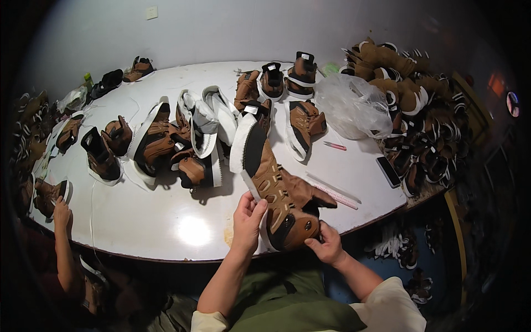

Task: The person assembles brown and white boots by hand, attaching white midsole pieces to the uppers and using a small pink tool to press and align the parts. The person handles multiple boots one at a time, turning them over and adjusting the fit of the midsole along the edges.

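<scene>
The left hand (247, 217) pinches the white edge of a brown shoe upper (276, 188) at lower centre; the right hand (327, 245) pinches its dark toe end. The upper stretches up-left over the tabletop (166, 221).

The shoe upper (279, 191) is an unfinished brown boot piece with tan eyelet strips, a black lining and a broad white band along its far edge. It lies stretched out lengthwise at the near edge of the white counter (166, 221), white end pointing away and dark, rounded toe end hanging just over the rim. The left hand (247, 218) pinches its white-edged left side, and the right hand (326, 243) grips the toe end from the right.
</scene>
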The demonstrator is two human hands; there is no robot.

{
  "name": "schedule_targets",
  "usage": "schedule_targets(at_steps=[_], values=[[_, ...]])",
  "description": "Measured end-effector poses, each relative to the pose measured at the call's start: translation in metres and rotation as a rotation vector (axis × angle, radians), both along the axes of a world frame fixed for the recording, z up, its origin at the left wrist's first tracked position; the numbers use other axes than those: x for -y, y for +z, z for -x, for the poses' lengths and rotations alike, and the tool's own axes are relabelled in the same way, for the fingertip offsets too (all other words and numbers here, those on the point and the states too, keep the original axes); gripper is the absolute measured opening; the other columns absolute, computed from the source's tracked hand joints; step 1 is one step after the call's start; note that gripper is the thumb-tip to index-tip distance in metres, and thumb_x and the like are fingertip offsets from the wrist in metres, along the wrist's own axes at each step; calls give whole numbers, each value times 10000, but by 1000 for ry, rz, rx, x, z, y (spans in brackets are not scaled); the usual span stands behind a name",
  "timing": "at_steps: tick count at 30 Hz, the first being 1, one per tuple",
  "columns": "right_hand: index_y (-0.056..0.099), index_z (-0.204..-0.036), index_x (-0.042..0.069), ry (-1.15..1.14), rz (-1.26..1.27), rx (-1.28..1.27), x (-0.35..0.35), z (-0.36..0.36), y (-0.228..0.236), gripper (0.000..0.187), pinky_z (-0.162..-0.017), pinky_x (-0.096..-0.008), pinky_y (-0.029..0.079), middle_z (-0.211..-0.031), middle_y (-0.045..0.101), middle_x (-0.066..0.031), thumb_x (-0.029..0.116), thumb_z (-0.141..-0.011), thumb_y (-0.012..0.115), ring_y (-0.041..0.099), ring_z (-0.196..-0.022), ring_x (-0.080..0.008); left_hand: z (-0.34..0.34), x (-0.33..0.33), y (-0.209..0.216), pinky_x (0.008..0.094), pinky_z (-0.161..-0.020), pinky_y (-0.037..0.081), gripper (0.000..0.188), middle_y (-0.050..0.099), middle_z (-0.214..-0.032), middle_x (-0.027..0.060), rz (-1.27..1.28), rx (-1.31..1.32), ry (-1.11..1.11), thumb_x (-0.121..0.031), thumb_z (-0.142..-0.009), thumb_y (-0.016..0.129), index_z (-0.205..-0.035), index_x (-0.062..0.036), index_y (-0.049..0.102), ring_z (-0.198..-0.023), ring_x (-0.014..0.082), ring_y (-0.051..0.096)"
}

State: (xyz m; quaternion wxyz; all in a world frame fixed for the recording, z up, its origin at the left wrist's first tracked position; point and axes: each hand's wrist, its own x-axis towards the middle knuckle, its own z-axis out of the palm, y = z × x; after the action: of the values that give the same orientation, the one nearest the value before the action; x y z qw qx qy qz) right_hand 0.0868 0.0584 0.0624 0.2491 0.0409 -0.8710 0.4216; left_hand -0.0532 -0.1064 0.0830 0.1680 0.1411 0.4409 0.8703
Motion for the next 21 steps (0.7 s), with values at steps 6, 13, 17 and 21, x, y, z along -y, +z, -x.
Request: schedule_targets(at_steps=[6, 13, 17, 21], values=[[649, -803, -15, 128, -154, -165, -11, 0, 31, 199, -504, -319, 428, -683, 608, -146, 178, -853, 640, 545, -525, -270, 2, 8, -11, 257, -772, 500, 323, 612, -1035, 87, -187, 180, -58, -304, -1003, 430, -1073, -2, 521, -893, 106, 592], [506, -1187, 26, 40, 838, 172, -48, 79, 15, 368, -739, -242, 448, -1082, 579, -66, 318, -967, 474, 524, -855, -117, -9, 6, -5, 276, -760, 514, 372, 617, -1023, 96, -153, 254, -87, -338, -1006, 406, -1079, 5, 528, -887, 132, 604], [481, -1262, 3, 368, 1355, 652, -20, 100, -1, 488, -932, -290, 474, -1190, 579, -99, 374, -948, 527, 577, -1074, -177, -12, 2, -13, 264, -774, 501, 324, 611, -1017, 87, -74, 310, -108, -291, -987, 470, -1112, 6, 504, -895, 131, 594], [537, -1188, -16, 299, 1429, 700, 3, 102, -5, 453, -822, -312, 534, -1111, 620, -107, 375, -961, 503, 632, -964, -180, -19, 13, 8, 251, -752, 490, 262, 605, -999, 73, -1, 153, 19, -180, -958, 521, -1136, 7, 475, -862, 107, 575]])
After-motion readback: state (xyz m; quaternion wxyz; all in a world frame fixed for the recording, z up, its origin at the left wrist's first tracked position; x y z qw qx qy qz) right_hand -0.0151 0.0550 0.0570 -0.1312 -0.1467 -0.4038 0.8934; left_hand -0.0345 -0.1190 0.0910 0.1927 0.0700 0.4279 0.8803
